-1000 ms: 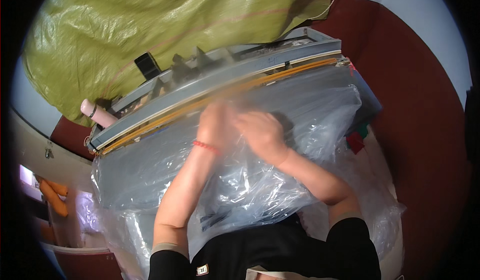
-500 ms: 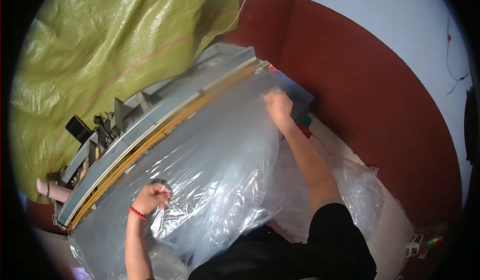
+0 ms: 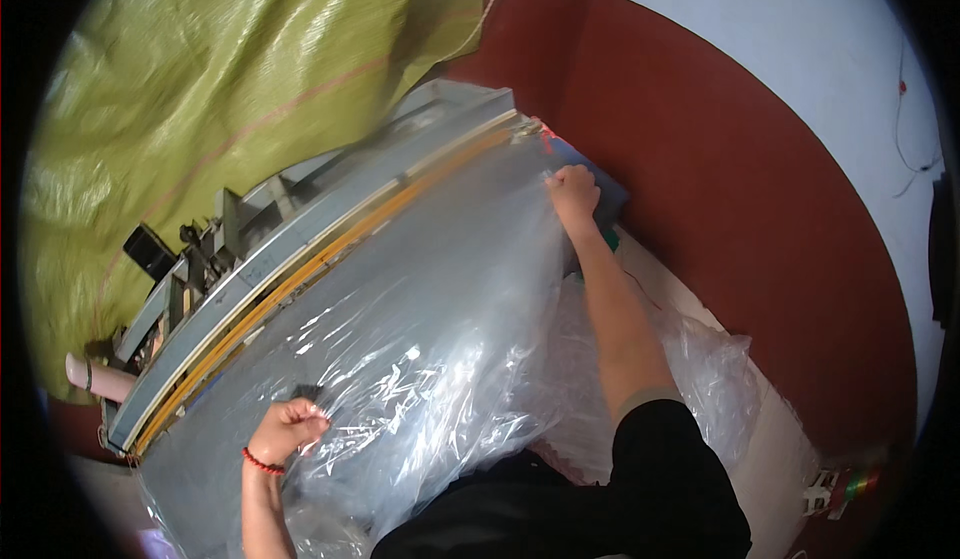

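grip's small on both sides, fingers shut in a pinch. right hand is balled up by the far right corner, with a wisp of the clear plastic sheet poking out by the thumb. left hand, the one with the red bead bracelet, has its fingertips together on the film too, as far as i can tell; can't see how much is bunched in there.

sheet's lying over the grey table and spilling down toward the person's lap, all creases and glare. hands are well apart, one up by the corner, one low on the left, and i reckon that's to pull the film tight between them. pinching makes sense, thin slippery stuff doesn't give you much else to grab.

orange rails run along the far edge, with a grey metal frame behind. dark phone and pink bottle are parked over there, probably so they're out of the film's way.
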{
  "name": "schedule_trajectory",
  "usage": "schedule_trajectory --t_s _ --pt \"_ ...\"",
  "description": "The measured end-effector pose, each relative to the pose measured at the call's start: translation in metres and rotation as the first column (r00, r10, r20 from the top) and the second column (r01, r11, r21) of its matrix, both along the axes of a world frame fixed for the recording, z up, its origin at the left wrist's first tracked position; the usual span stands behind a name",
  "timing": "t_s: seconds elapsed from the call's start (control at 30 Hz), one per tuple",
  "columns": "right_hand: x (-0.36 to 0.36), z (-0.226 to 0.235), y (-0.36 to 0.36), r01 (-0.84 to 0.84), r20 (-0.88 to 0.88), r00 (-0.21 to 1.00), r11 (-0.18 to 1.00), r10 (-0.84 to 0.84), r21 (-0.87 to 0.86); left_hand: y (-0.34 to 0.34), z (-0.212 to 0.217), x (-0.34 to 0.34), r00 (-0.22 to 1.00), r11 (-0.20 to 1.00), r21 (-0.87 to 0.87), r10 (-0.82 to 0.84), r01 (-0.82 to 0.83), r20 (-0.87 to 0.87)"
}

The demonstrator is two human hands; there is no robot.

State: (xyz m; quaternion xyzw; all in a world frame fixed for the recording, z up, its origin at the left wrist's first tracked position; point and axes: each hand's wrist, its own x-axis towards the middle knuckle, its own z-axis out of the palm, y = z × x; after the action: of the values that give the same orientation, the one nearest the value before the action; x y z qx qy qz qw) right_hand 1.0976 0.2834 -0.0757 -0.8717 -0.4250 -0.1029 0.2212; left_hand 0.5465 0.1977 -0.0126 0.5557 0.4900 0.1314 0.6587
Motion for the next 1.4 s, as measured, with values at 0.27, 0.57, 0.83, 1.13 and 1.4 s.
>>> schedule_trajectory --t_s 0.27,0.57,0.83,1.13,1.4 --pt "0.017 -0.025 0.009 -0.113 0.087 0.991 0.988 0.105 0.101 -0.049 0.017 -0.179 0.934 0.996 0.050 0.090 -0.077 -0.346" --pt "0.112 -0.060 0.020 -0.188 -0.355 0.806 0.774 0.473 0.604 -0.010 -0.037 -0.231 0.584 0.468 0.859 0.764 -0.207 -0.275" --pt "0.102 0.036 -0.067 -0.119 -0.596 0.507 0.736 0.622 0.666 0.001 -0.042 -0.203 0.497 0.397 0.912 0.816 -0.108 -0.296" --pt "0.076 0.028 -0.018 -0.178 -0.434 0.691 0.718 0.578 0.674 0.020 -0.037 -0.232 0.522 0.255 0.931 0.849 -0.260 -0.086" --pt "-0.060 -0.032 0.105 -0.221 -0.309 0.818 0.761 0.485 0.610 0.038 -0.102 -0.329 0.228 -0.109 0.614 0.867 -0.781 0.443"
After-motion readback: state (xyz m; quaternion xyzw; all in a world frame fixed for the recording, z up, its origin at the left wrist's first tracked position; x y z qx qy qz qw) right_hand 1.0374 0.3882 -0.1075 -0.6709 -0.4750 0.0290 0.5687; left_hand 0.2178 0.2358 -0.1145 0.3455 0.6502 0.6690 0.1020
